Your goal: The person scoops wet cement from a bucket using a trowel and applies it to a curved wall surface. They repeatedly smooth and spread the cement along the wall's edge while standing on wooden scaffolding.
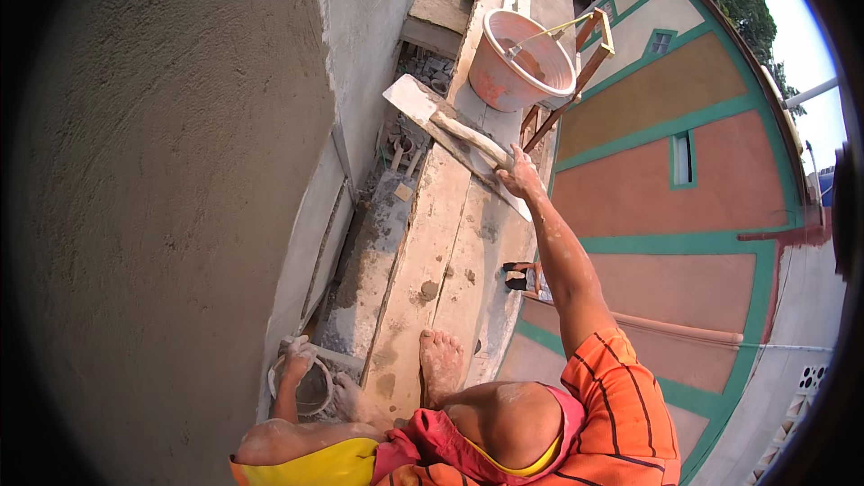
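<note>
My right hand (519, 176) reaches forward along the wooden scaffold planks (423, 243) and grips the end of the handle of a mortar-caked wooden float (421, 103) lying across the boards. My left hand (300, 355) rests low at the left, fingers closed over the rim of a small round grey bowl (310, 389) that sits by the wall ledge. Both arms are dusted with dried plaster. My bare feet (440, 364) stand on the near end of the planks.
A pink plastic tub (522, 58) with a yellow cord stands farther along the planks, next to a wooden frame (589, 49). A freshly plastered grey wall (180, 171) fills the left. To the right the planks drop off to a painted wall far below.
</note>
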Motion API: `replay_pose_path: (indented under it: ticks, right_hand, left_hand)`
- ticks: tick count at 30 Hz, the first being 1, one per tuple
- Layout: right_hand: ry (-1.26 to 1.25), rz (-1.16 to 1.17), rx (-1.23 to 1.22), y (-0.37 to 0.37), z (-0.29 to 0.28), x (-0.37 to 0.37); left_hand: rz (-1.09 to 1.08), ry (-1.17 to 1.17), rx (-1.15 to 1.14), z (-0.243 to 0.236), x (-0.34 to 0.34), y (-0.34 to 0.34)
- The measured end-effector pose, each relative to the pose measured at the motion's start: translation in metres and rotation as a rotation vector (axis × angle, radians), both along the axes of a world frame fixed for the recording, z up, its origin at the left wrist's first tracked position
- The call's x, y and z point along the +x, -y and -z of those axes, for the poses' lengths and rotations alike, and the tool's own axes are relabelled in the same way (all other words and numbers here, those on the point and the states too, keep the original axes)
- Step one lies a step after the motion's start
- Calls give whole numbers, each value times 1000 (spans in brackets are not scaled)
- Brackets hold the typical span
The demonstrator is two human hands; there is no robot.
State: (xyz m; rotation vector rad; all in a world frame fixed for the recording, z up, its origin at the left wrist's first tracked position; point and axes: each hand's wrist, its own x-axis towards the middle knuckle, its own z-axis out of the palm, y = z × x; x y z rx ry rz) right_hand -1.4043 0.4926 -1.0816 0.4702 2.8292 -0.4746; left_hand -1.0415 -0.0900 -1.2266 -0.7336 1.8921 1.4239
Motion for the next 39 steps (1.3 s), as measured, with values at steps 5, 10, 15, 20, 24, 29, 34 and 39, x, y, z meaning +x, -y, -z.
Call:
replay_pose_path:
  ticks: [5, 10, 15, 20, 24, 29, 34, 39]
  right_hand:
    - [-213, -225, 46, -36, 58, -7]
    - [-27, -288, -11, -31, 23, 2]
    - [52, -567, -8, 3, -40, 2]
    - [77, -993, 307, 123, -138, 34]
    - [-97, -1480, 338, 204, -119, 60]
    - [-218, -1757, 139, 311, -66, 128]
    - [-262, -1791, -70, 368, -15, 169]
    - [-69, -1791, -207, 384, -40, 188]
  left_hand:
    - [30, -28, 52, -78, -74, -47]
    - [170, -314, 99, -79, -73, -85]
    - [84, -391, 220, -135, -74, -144]
    - [129, -775, 144, -165, -97, -185]
    - [-55, -940, -159, -180, -115, -193]
    - [-164, -778, -206, -164, -120, -156]
    - [-163, -549, -257, -125, -76, -105]
    - [-210, -539, -401, -39, -16, -62]
